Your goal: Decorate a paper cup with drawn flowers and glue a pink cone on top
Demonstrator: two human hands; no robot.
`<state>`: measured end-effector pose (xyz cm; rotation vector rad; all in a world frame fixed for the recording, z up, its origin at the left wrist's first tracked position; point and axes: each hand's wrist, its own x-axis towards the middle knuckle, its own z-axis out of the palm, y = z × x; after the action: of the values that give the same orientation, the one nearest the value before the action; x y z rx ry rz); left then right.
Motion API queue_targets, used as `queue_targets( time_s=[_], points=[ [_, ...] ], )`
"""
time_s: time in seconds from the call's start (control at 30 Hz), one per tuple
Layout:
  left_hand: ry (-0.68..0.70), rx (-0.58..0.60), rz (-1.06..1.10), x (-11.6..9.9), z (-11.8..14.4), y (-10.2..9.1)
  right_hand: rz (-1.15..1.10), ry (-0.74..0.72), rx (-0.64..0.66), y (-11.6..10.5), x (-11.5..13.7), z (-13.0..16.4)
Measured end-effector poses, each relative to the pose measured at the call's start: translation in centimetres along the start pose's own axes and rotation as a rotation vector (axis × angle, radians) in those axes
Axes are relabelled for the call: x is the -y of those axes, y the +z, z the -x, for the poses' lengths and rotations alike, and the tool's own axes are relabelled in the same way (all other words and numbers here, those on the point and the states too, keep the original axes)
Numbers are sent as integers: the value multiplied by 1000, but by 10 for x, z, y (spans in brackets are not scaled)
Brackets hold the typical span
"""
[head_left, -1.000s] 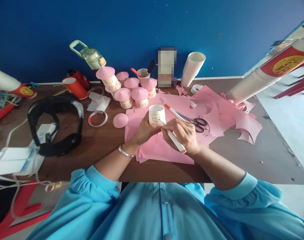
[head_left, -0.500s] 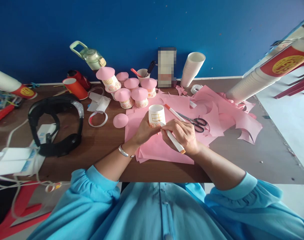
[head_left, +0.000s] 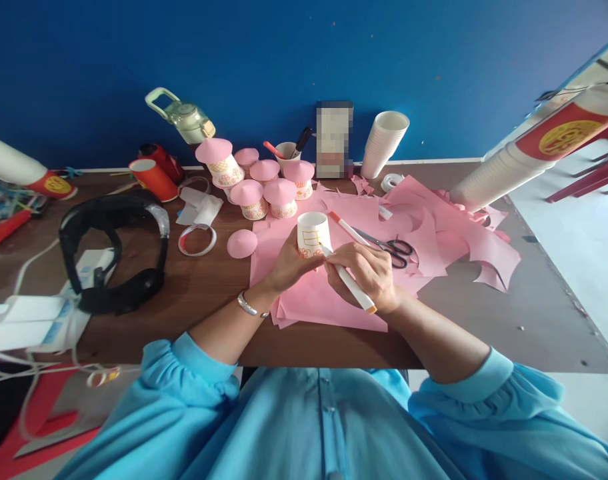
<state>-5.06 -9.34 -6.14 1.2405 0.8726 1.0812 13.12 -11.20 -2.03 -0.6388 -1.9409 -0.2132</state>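
Observation:
My left hand (head_left: 290,265) is closed round a white paper cup (head_left: 313,228), which bears a yellow-orange window-like grid and red-orange flowers near its lower part. A white marker (head_left: 353,288) with an orange end rests in my closed right hand (head_left: 367,273), its tip at the cup's side. Pink paper sheets (head_left: 324,303) lie under both hands. Just beyond my right hand are a second white marker with a red-orange end (head_left: 348,229) and black-handled scissors (head_left: 398,252). A pink paper cone (head_left: 242,244) sits left of the cup.
Several decorated cups with pink cone tops (head_left: 283,193) stand behind my hands. Stacked white cups (head_left: 384,143), a phone (head_left: 334,140) and a green bottle (head_left: 187,120) line the wall. Tape rolls (head_left: 197,240) and a black headset (head_left: 114,250) lie left; pink scraps (head_left: 459,233) lie right.
The marker's tip has shifted slightly on the cup, and its rear end has swung a little right and down. Both hands keep their holds. The whole view has shifted slightly.

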Motion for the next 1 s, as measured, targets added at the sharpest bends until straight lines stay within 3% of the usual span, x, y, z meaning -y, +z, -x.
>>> queue_targets(
  time_s=[1.0],
  points=[
    [-11,-17,-2,-4,-1,3,0,1,95,-2,0,1]
  ],
)
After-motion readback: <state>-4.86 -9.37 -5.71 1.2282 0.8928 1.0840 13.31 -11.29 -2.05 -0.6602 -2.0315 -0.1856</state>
